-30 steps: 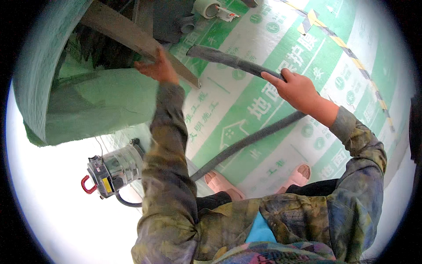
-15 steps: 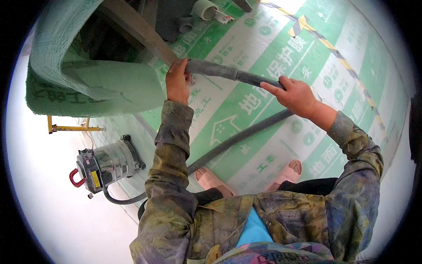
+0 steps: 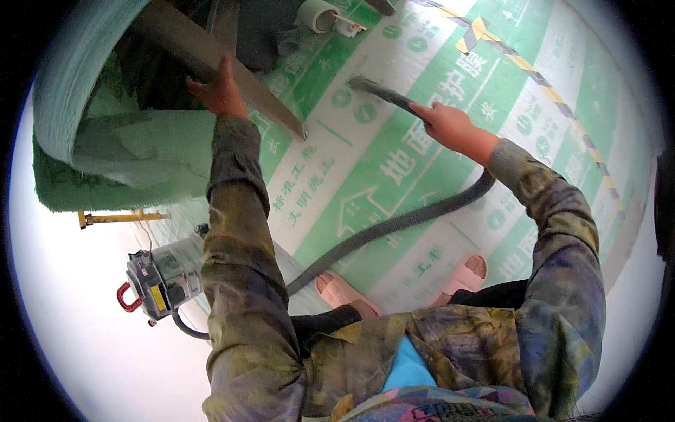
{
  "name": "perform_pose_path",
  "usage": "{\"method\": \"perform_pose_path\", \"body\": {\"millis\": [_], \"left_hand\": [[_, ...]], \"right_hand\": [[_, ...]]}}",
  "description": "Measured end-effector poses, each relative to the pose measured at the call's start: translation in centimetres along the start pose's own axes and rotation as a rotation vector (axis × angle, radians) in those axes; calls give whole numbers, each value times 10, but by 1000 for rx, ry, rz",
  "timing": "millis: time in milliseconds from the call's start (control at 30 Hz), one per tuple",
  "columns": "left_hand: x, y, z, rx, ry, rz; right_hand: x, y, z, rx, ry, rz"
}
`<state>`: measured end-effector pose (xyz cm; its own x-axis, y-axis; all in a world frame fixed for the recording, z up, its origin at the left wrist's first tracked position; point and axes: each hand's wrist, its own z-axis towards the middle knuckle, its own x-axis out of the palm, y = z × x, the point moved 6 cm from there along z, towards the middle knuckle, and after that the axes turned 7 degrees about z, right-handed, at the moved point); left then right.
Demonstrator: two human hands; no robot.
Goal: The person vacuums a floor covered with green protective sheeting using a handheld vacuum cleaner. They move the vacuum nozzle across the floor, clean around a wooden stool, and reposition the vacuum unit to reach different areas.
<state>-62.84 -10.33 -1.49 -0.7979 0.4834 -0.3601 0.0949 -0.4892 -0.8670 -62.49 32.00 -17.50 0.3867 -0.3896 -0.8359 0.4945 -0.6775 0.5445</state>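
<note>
My right hand [image 3: 450, 126] is wrapped round the dark grey vacuum hose [image 3: 401, 226] close to its stiff end piece [image 3: 383, 91], which points away to the upper left. From there the hose bends down past my wrist and loops left towards the vacuum cleaner [image 3: 165, 278], a clear drum with a black top and red handle. Over at the left, my left hand [image 3: 223, 95] lies across a long grey-brown beam [image 3: 264, 105], thumb and a finger spread apart. Its other fingers are partly hidden, and I see nothing held in it.
Green and white printed film [image 3: 380, 158] covers the floor. A roll of green sheet material [image 3: 133, 148] hangs at the left, above a yellow metal frame [image 3: 126, 218]. A white tape roll [image 3: 318, 15] lies at the top. Striped tape [image 3: 541, 83] runs along the right.
My left hand has let go of the hose end and moved up and left to the beam. My right hand has shifted slightly up and left with the hose, whose end now hangs free.
</note>
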Motion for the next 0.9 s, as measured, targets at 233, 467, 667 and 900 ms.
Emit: {"method": "perform_pose_path", "body": {"millis": [233,467,667,900], "left_hand": [[27,-2,38,-118,0,243],[25,10,47,10,-79,119],[28,22,48,-37,-110,106],[28,11,45,16,-53,172]], "right_hand": [[55,12,169,12,-18,103],[33,10,280,212,-341,256],[61,12,265,102,-186,160],[61,17,309,-18,-355,141]]}}
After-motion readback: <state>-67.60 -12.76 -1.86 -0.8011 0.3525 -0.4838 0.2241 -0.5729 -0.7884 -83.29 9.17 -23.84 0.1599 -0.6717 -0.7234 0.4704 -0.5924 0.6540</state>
